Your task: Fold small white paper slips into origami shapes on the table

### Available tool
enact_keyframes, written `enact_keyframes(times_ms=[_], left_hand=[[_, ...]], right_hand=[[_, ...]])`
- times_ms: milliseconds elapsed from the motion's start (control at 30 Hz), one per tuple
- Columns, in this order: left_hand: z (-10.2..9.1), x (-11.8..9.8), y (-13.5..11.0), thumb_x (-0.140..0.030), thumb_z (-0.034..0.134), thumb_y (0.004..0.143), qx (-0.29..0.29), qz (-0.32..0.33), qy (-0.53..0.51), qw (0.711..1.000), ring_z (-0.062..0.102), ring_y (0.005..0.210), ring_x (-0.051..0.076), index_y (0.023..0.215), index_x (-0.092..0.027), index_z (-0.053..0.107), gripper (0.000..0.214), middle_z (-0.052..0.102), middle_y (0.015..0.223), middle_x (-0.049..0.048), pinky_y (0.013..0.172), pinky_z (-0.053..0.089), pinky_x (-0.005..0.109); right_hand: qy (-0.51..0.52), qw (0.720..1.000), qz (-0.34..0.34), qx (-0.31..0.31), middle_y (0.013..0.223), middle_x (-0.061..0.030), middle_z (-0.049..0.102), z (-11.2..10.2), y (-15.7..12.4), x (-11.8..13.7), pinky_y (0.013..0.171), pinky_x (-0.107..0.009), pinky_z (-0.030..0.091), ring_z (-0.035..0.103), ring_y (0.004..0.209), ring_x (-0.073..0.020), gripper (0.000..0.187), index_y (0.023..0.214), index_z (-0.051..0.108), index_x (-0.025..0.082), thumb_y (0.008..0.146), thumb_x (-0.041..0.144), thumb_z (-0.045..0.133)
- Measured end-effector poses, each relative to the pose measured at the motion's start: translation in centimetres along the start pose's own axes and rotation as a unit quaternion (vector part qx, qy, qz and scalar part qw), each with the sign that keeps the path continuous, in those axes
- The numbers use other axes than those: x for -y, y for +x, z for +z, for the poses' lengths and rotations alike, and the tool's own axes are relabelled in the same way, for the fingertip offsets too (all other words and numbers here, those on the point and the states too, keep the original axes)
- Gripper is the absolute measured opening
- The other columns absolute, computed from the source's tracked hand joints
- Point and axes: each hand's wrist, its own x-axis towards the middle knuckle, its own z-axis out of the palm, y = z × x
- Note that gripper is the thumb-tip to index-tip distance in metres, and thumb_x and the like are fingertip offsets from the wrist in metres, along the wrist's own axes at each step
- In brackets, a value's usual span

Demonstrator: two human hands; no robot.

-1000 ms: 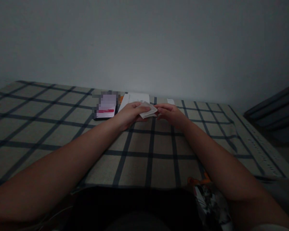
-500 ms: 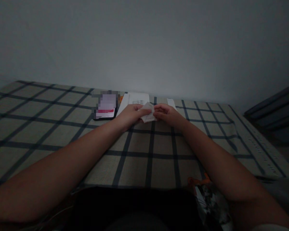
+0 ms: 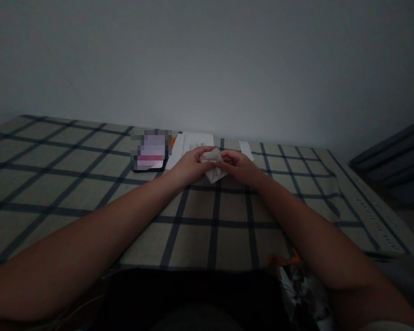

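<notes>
Hands: The left hand (image 3: 190, 164) and right hand (image 3: 242, 166) meet in the middle of the view, thumbs close together, both pinching one paper; the fingers beneath are mostly hidden.
Paper: Small, white and creased, its near corner pointing toward the person (image 3: 193, 287). Whether it touches the checked cloth (image 3: 196, 243) below, I cannot tell.
Tear risk: If the hands pulled apart with both thumbs gripping, the paper (image 3: 213, 176) could rip; it looks thin.
Crease risk: Uneven thumb pressure could set a crooked fold, and the dim light would make that easy to miss.
Booklet: White and printed, lying just beyond the left hand (image 3: 186, 142); pushing the knuckles forward could nudge it.
Phone: Beside the booklet, on its left, screen lit but blurred (image 3: 152, 154); a leftward sweep of the left arm might knock it.
Strip: Narrow, white, just past the right hand (image 3: 246, 149); stray fingers could drag it.
Wall: Pale, rising behind the cloth's far edge (image 3: 207, 69); it limits forward reach.
Near edge: Just before the person's dark clothing; paper dropped here could slip off.
Open room: Broadest left of the phone; more between the forearms and rightward.
</notes>
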Motion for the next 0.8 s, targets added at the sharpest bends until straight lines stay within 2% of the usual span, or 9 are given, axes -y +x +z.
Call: enact_keyframes(times_ms=[167, 333, 533, 667, 800], left_hand=[[0.1, -0.3, -0.3, -0.025, 0.075, 0.070, -0.004, -0.032, -0.014, 0.999, 0.063, 0.076, 0.016, 0.130, -0.016, 0.057, 0.063, 0.067, 0.090, 0.0049, 0.073, 0.050, 0.030], [0.4, -0.6, -0.5, -0.020, 0.074, 0.070, -0.015, -0.051, -0.058, 0.997, 0.060, 0.068, 0.012, 0.129, -0.018, 0.057, 0.062, 0.064, 0.082, 0.0013, 0.070, 0.049, 0.028], [0.6, -0.5, -0.5, -0.018, 0.073, 0.069, 0.000, -0.045, -0.088, 0.995, 0.060, 0.069, 0.012, 0.127, -0.019, 0.058, 0.060, 0.064, 0.080, -0.0003, 0.069, 0.048, 0.025], [0.7, -0.8, -0.7, -0.014, 0.072, 0.067, -0.018, -0.059, -0.076, 0.995, 0.060, 0.067, 0.012, 0.130, -0.018, 0.056, 0.065, 0.061, 0.075, -0.0020, 0.066, 0.048, 0.025], [0.8, -1.1, -0.8, -0.011, 0.070, 0.068, -0.016, -0.063, -0.080, 0.995, 0.063, 0.070, 0.013, 0.130, -0.018, 0.054, 0.065, 0.066, 0.080, 0.0005, 0.069, 0.049, 0.026]], right_hand=[[0.004, 1.000, 0.011, -0.024, 0.095, -0.0034, 0.070, -0.1, 0.0, 0.3, 0.072, -0.027, 0.052, 0.065, 0.082, -0.0138, 0.029, 0.100, 0.063, 0.019, 0.085, 0.043, 0.066], [-0.004, 0.999, 0.007, -0.032, 0.096, -0.0039, 0.070, 0.1, 0.1, 0.2, 0.070, -0.026, 0.052, 0.064, 0.081, -0.0135, 0.031, 0.100, 0.063, 0.019, 0.085, 0.046, 0.065], [-0.031, 0.998, 0.002, -0.053, 0.092, -0.0028, 0.069, 0.1, 0.0, 0.1, 0.067, -0.025, 0.049, 0.062, 0.077, -0.0129, 0.031, 0.099, 0.064, 0.019, 0.087, 0.048, 0.063], [-0.018, 0.999, -0.006, -0.051, 0.095, -0.0026, 0.069, 0.1, -0.1, 0.1, 0.070, -0.025, 0.049, 0.063, 0.079, -0.0128, 0.030, 0.101, 0.064, 0.020, 0.086, 0.046, 0.065], [-0.024, 0.998, -0.007, -0.051, 0.095, -0.0025, 0.069, 0.2, -0.1, 0.2, 0.069, -0.026, 0.049, 0.062, 0.078, -0.0126, 0.029, 0.101, 0.064, 0.020, 0.087, 0.046, 0.064]])
